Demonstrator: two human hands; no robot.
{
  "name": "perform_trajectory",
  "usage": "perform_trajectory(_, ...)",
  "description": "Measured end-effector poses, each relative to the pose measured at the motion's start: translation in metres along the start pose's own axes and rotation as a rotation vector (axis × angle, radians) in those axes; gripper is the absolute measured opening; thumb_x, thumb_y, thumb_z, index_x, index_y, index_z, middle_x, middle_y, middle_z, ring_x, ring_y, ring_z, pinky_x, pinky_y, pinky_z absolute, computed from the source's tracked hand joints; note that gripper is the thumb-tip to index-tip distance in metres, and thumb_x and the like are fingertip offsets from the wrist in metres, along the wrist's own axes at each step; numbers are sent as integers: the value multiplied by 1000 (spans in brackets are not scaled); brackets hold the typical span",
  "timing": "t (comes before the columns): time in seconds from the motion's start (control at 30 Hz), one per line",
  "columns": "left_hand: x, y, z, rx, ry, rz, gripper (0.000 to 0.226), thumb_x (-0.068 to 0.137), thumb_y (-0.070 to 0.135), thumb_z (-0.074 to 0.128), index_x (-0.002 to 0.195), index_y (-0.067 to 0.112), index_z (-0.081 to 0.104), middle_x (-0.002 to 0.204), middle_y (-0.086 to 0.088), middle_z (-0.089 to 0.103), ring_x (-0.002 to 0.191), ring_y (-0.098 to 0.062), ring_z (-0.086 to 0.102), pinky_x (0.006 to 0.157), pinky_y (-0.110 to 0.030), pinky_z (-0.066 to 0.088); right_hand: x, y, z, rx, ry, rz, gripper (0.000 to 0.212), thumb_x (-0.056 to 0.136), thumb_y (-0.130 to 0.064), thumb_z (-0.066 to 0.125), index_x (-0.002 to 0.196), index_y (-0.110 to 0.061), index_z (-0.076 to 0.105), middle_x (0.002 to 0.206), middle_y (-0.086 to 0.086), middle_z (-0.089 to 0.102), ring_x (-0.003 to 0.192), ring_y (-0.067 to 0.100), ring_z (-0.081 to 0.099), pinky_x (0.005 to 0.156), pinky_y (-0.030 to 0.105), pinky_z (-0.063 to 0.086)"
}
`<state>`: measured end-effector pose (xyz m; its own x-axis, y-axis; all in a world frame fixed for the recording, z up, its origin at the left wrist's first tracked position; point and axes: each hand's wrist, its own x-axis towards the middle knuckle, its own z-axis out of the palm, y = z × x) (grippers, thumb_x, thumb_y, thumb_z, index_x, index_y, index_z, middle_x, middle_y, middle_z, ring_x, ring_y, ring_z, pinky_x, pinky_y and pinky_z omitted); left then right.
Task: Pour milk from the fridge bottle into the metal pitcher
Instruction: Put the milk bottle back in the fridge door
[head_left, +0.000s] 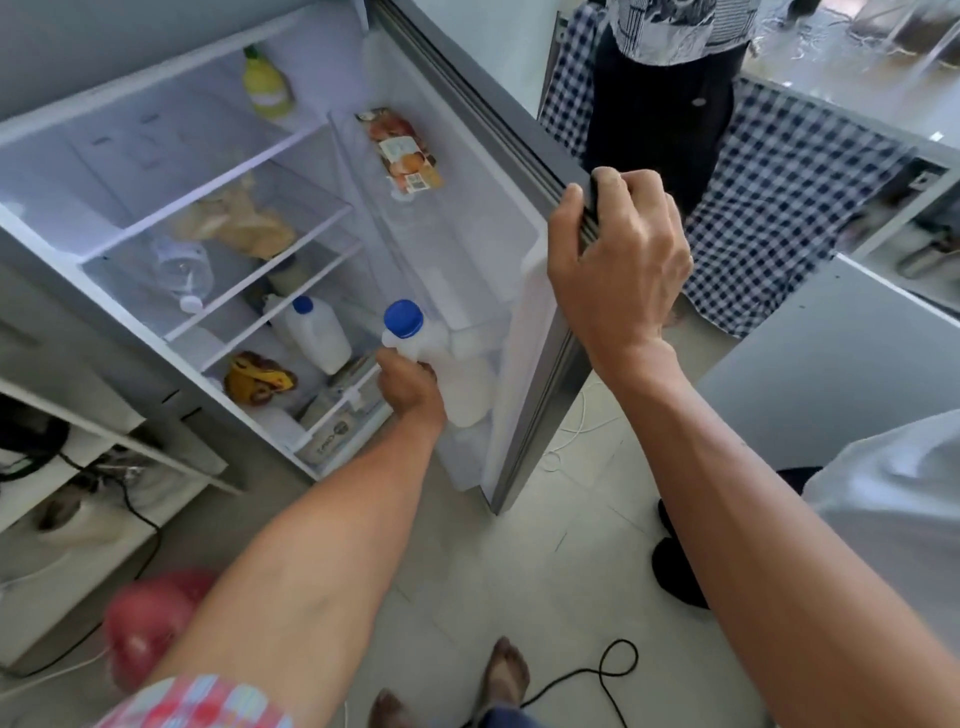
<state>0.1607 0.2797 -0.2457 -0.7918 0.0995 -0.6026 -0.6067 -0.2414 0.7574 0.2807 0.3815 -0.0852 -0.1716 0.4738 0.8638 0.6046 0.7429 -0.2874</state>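
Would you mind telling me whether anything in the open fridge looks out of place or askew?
One thing: a clear plastic bottle with a white cap lies on its side on a middle shelf rather than upright. No spill is visible. The blue-capped white milk bottle stands upright in the left hand's grip.

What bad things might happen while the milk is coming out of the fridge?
1. The left hand grips the milk bottle one-handed near its neck; if it is heavy or wet, it might slip and drop.
2. The bottle sits low in the door shelf, so it could catch on the rail as it lifts.
3. A black cable lies on the floor near the feet, a possible trip when stepping back.
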Motion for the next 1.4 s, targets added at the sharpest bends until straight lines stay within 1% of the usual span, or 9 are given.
perform_trajectory(0.23, -7, -12, 12, 302, -181, 77, 36, 103, 23, 33, 69, 19, 44, 62, 0, 47, 52, -14, 41, 49, -26, 33, 3, 6, 1, 24, 13, -3, 23, 93, -24, 66, 91, -3, 76, 82, 9, 68, 66, 23, 62, 55, 28, 43)
perform_trajectory(0.4, -7, -17, 12, 513, -309, 165, 36, 103, 20, 33, 73, 10, 50, 75, -7, 56, 61, -16, 52, 47, -16, 43, 6, 10, 1, 36, 7, 5, 23, 93, -25, 66, 91, -4, 76, 82, 9, 67, 65, 22, 60, 54, 28, 43)
perform_trajectory(0.53, -6, -12, 4, 648, -332, 232, 40, 101, 17, 40, 66, 10, 59, 76, -7, 67, 71, -24, 60, 67, -31, 47, 5, 8, 0, 37, -3, 17, 24, 94, -26, 65, 84, -5, 72, 80, 7, 66, 64, 22, 58, 51, 31, 46)
perform_trajectory(0.63, -9, 1, -7, 761, -300, 350, 34, 100, 22, 46, 71, 6, 53, 76, -10, 61, 74, -24, 56, 63, -33, 41, 4, 4, -4, 39, -22, 24, 24, 94, -26, 64, 85, -5, 72, 81, 7, 67, 66, 23, 61, 52, 33, 49)
perform_trajectory(0.77, -19, 32, -19, 694, -256, 439, 28, 103, 18, 48, 91, -1, 65, 82, -7, 66, 73, -22, 61, 49, -20, 48, 3, -10, -15, 50, -88, 41, 25, 95, -26, 63, 90, -5, 75, 86, 6, 73, 69, 25, 67, 54, 33, 52)
perform_trajectory(0.9, -30, 71, -33, 649, -291, 591, 26, 105, 24, 45, 85, 20, 62, 88, -6, 68, 87, -25, 67, 75, -38, 54, -2, -33, -28, 34, -195, 54, 31, 100, -29, 54, 93, -6, 73, 87, 4, 73, 69, 24, 68, 56, 32, 51)
perform_trajectory(1.07, -41, 117, -56, 659, -326, 699, 30, 108, 24, 43, 90, 13, 64, 78, 5, 61, 68, -3, 52, 52, -9, 37, -16, -81, -43, -14, -352, 78, 31, 104, -30, 47, 92, -7, 64, 90, 7, 72, 72, 30, 68, 58, 30, 32)
perform_trajectory(1.23, -33, 152, -91, 664, -340, 662, 33, 104, 21, 43, 73, 16, 53, 71, 2, 54, 65, -11, 47, 54, -24, 36, -29, -146, -52, 49, -490, 126, 30, 106, -36, 43, 92, -12, 55, 92, 4, 68, 74, 31, 60, 64, 34, 32)
perform_trajectory(1.4, -10, 182, -122, 601, -305, 549, 30, 105, 26, 45, 93, 9, 66, 84, -6, 62, 79, -21, 56, 69, -33, 40, -30, -185, -42, 358, -668, 228, 42, 101, -48, 41, 79, -14, 49, 71, -1, 58, 68, 24, 54, 59, 37, 39)
